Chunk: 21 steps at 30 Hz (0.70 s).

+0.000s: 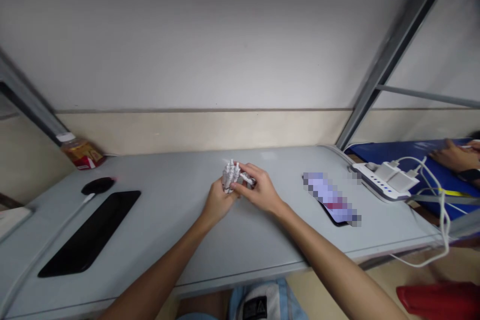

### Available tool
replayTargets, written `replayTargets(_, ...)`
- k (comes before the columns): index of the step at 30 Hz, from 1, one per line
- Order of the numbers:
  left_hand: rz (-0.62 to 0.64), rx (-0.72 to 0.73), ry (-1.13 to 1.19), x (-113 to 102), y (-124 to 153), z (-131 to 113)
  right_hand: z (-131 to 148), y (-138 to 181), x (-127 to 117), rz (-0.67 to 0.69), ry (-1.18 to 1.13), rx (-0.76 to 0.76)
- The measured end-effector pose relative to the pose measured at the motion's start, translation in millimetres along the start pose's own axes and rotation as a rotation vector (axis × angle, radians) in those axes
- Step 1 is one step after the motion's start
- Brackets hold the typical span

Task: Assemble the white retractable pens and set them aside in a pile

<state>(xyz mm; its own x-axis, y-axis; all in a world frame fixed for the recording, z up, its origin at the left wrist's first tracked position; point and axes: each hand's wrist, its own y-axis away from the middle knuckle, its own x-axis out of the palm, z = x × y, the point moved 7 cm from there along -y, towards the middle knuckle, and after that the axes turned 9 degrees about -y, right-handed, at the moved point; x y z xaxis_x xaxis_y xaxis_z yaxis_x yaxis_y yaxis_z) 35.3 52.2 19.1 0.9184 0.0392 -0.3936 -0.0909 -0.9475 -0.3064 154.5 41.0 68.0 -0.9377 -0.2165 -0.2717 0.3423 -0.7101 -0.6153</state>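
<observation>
Over the middle of the desk, both hands meet around a small white-and-grey jointed model [231,174], whose several finger-like prongs point upward. My left hand [217,200] is closed around its lower left side, with most of its fingers hidden behind the model. From the right, my right hand [260,190] grips the model too, thumb in front and index finger along the top. A small light part of the model shows between the right thumb and index finger. Finer details are too small to make out.
A phone [330,199] with its screen lit lies to the right, near a white power strip [380,182] with chargers and cables. On the left are a black mat [92,232], a round black pad [98,186] and a drink bottle [82,152]. Another person's hand [455,155] is at far right.
</observation>
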Motion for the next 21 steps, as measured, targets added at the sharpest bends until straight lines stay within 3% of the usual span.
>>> replayTargets(6, 0.032, -0.105, 0.021, -5.3, -3.2, 5.9, -17.3, 0.3, -2.1, -0.037, 0.039, 0.125)
replayTargets(9, 0.013, -0.034, -0.124, -12.1, -5.8, 7.4, -22.0, 0.4, 3.1, 0.041, -0.01, 0.169)
replayTargets(11, 0.068, 0.003, -0.279, -10.8, -7.0, 9.7, -24.1, 1.1, 8.2, 0.115, -0.007, 0.178)
replayTargets(16, 0.094, -0.081, -0.733, -11.1, -5.1, 21.5, -45.2, 7.9, 9.5, 0.211, 0.294, 0.359)
replayTargets(21, 0.012, -0.128, -0.759, -15.2, -2.4, 26.6, -50.5, 11.0, 8.8, 0.277, 0.466, 0.409)
